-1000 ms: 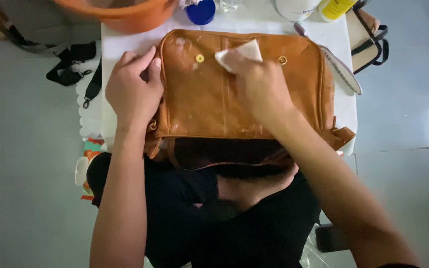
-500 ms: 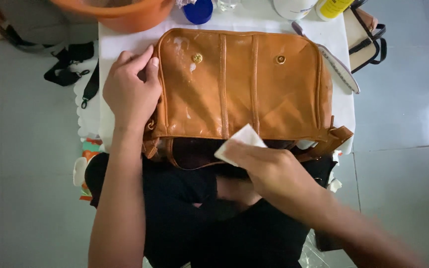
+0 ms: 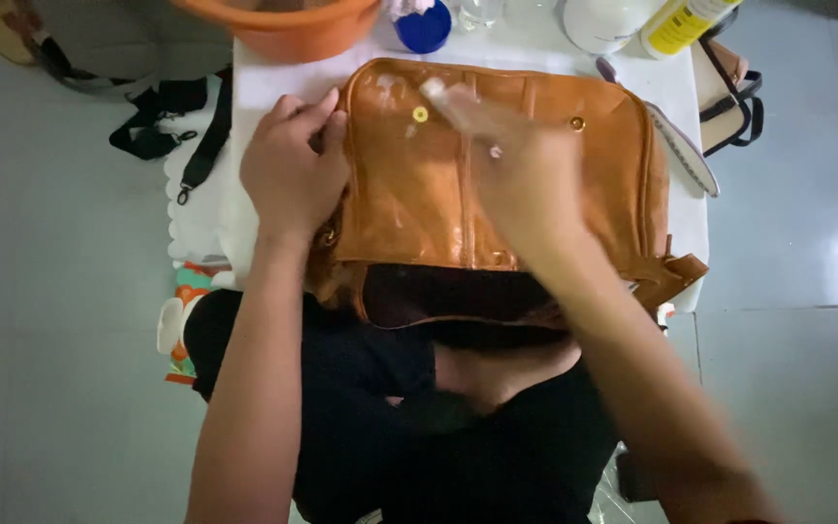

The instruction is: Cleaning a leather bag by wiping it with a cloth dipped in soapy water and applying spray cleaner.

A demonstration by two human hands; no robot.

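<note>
- Tan leather bag [image 3: 497, 184] lies flat on a small white desk [image 3: 676, 92]; its near edge hangs over the desk toward the person's lap.
- Bag surface is glossy, wet-looking, with pale foamy smears near the top left corner. Vertical seams run down the front panel.
- Two brass studs on the front: one left of centre [image 3: 420, 114], one further right [image 3: 576, 123].
- Dark open mouth of the bag faces the person, with a brown lining visible inside. A strap tab sticks out at the lower right corner.
- Left hand [image 3: 293, 175] rests flat on the bag's left end, fingers curled over its edge, pressing down. It pinches nothing.
- Right hand [image 3: 516, 175] is over the upper middle of the bag, heavily motion-blurred. A small white cloth [image 3: 435, 92] shows at its fingertips, against the leather. The grip seems closed on the cloth, but the blur hides the exact finger positions.
- Far edge of the desk: orange basin [image 3: 283, 24], blue cap [image 3: 424, 24], white container [image 3: 598, 19] and yellow bottle [image 3: 681, 21], all cut off by the top of the view.
- A flat grey tool [image 3: 681, 150] lies along the right edge of the desk, partly tucked behind the bag. Can't tell what it is.
- Black straps [image 3: 181, 126] lie on the floor left of the desk; another bag [image 3: 729, 97] is behind the desk on the right, mostly hidden.
</note>
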